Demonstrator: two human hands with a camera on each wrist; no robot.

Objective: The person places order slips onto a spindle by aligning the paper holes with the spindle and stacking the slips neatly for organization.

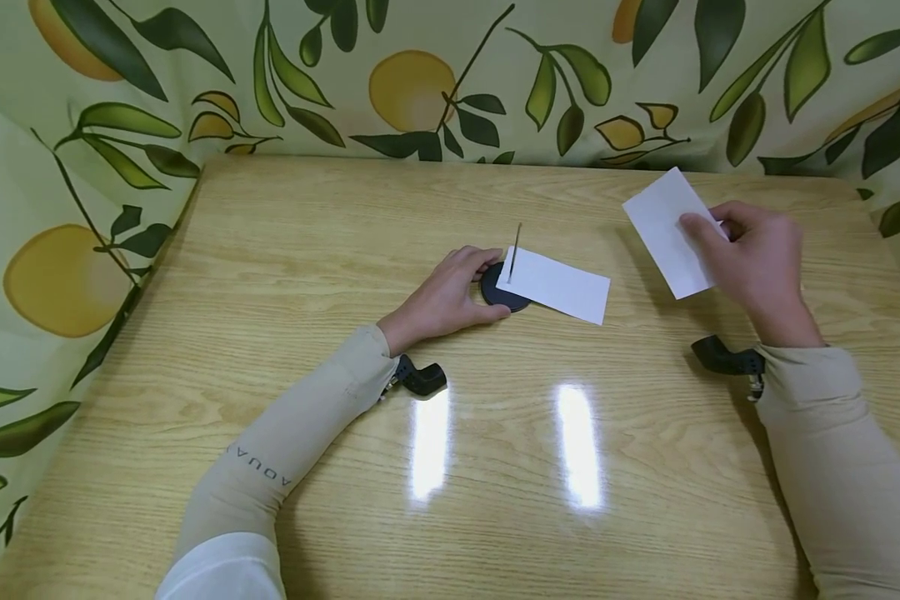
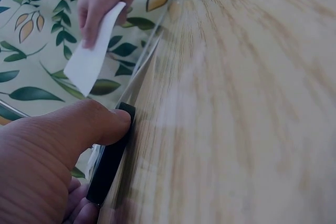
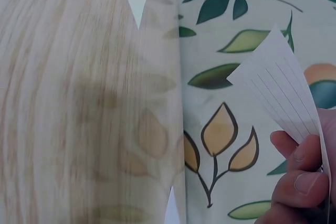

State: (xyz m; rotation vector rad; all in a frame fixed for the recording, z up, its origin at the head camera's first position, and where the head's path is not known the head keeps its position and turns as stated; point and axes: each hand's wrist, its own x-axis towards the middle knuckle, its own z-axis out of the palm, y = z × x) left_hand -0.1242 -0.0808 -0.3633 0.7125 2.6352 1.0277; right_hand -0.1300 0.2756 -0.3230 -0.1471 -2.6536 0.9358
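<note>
Black round base point(image 1: 506, 301): one, flat on the wood-grain table point(image 1: 495, 533), beyond its middle, toward the far edge.
Thin spike point(image 1: 515, 250): one, standing up at the base.
Lower paper slip point(image 1: 562, 287): one, white, left end over the base at the spike, right end reaching past the rim; I read it as pierced, though the hole is too small to be sure.
Left hand point(image 1: 450, 292): fingers and thumb curled round the base's left side, thumb on the near rim.
Right hand point(image 1: 761, 250): raised at the table's right, well apart from the base, thumb and fingers pinching the upper paper slip point(image 1: 671, 237).
Ruling: I see parallel lines on one face of that upper slip, from the right wrist.
Sleeves: two, beige, the left sleeve point(image 1: 300, 425) lettered.
Backdrop cloth point(image 1: 412, 92): printed with fruit and leaves.
</note>
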